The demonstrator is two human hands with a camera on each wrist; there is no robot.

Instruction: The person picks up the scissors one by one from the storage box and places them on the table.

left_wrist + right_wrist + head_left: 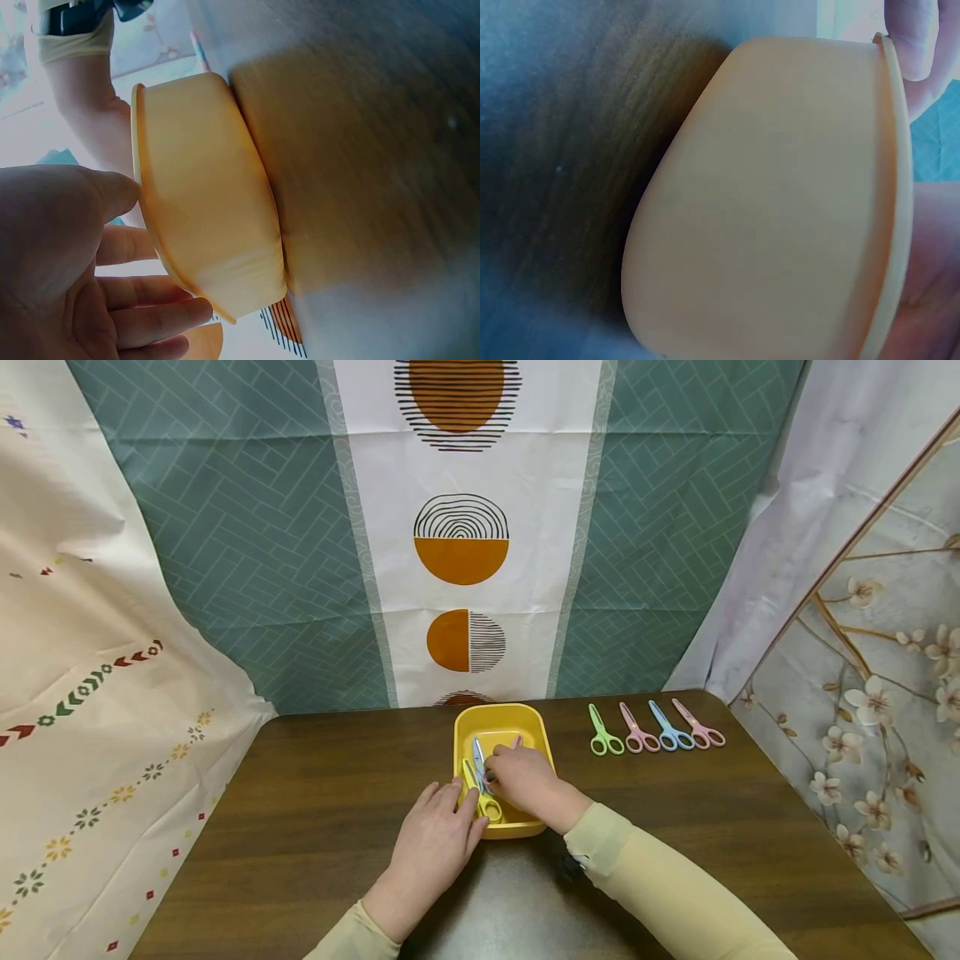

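A yellow plastic bin (501, 714) stands on the table with several scissors inside. Yellow scissors (489, 808) and blue scissors (477, 752) lie along its left side, and the tip of pink scissors (517, 741) shows behind the right hand. My left hand (433, 839) rests at the bin's left rim, fingers loosely extended; in the left wrist view its thumb and fingertips touch the rim. My right hand (521, 777) reaches into the bin, its bent fingers at the blue scissors' handles. The hand hides its fingertips, so I cannot tell whether they pinch anything.
To the right of the bin, green scissors (606, 742), pink scissors (641, 739), blue scissors (673, 737) and more pink scissors (705, 735) lie in a row, tips away from me. The dark wooden table (322, 827) ends at hanging cloths (300, 568) behind and at both sides.
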